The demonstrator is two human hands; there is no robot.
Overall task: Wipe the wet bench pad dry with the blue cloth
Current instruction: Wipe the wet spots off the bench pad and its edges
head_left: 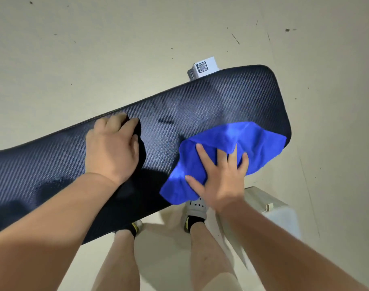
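The long black bench pad (pixel 211 106) with a woven carbon-like pattern runs from lower left to upper right. Faint damp streaks show near its middle. A crumpled blue cloth (pixel 253 141) lies on the pad's right end, hanging a little over the near edge. My right hand (pixel 219 175) presses flat on the cloth with fingers spread. My left hand (pixel 112 145) rests on the pad's middle, fingers curled over toward the far edge, with no object in it.
A white box (pixel 202 68) with a QR code sits on the floor behind the pad's far end. A pale grey block (pixel 272 208), perhaps the bench base, stands at the right by my feet (pixel 195 211). Beige scuffed floor surrounds everything.
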